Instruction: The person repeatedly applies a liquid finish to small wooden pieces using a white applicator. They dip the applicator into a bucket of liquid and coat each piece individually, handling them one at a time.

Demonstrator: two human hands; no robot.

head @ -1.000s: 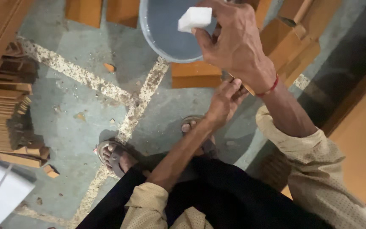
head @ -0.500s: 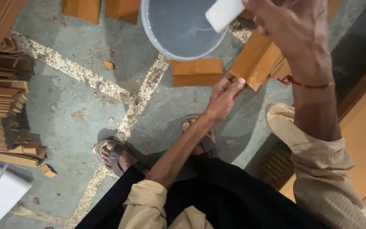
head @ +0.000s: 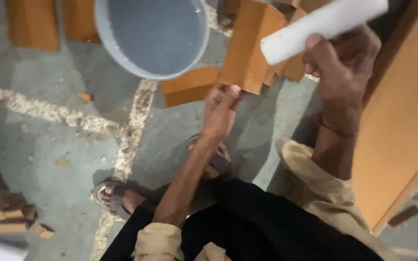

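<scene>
Where sawdust streaks grey floor, wood offcuts, pale basin.

A grey bucket of water stands on the floor at the top edge. A wooden block lies just beside it. More blocks lie top left; small wood scraps sit bottom left.

A flat orange-brown wooden board piece is held up off the floor, tilted, pinched at its lower edge, just right of the round grey plastic basin. A white, smooth, rectangular block is gripped farther right of the basin, slanted upward to the right, partly overlapping the board's right edge.
</scene>
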